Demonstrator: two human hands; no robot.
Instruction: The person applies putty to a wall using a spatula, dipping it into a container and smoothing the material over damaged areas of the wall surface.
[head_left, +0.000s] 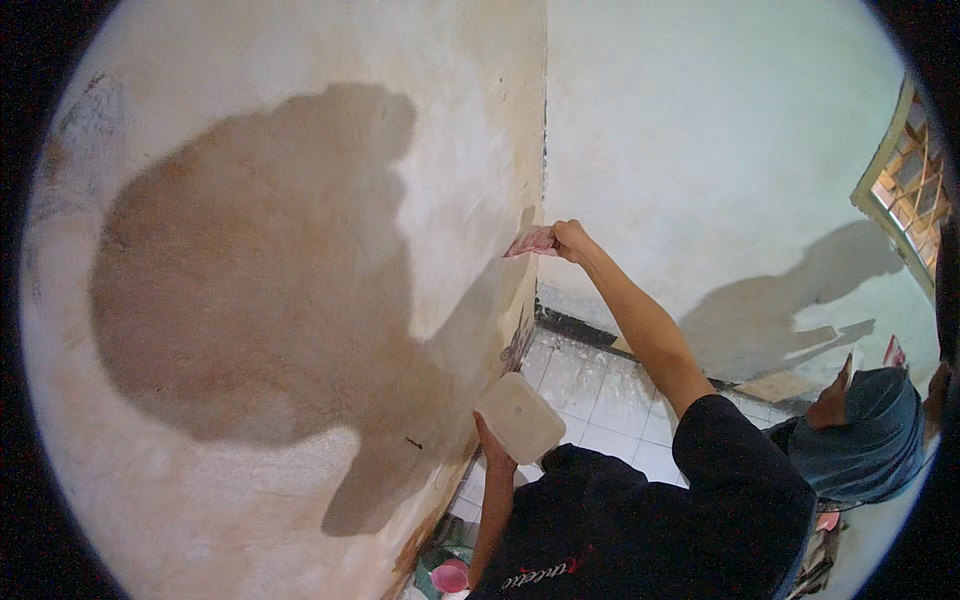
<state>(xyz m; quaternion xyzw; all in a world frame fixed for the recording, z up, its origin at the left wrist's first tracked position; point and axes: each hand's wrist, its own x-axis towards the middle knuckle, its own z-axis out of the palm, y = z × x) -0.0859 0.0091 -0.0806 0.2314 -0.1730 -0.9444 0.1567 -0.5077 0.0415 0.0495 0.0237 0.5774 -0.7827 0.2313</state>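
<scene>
My right hand point(572, 241), at the end of an outstretched arm, is closed on a thin, flat pink-and-white smeared piece point(532, 242), perhaps a scraper. Its tip is at the left wall point(450, 190), close to the corner; whether it touches I cannot tell. Lower down, my left hand point(492, 442) grips a whitish rectangular plastic container point(521, 416) by its left side, close to the wall. Some of those fingers are hidden behind the container.
A co-worker in a dark headscarf point(880, 440) is at the right, near a barred window point(915, 180). White floor tiles point(610, 400) carry whitish smears. A pink cup-like thing point(450, 575) stands at the bottom. My shadow covers much of the left wall.
</scene>
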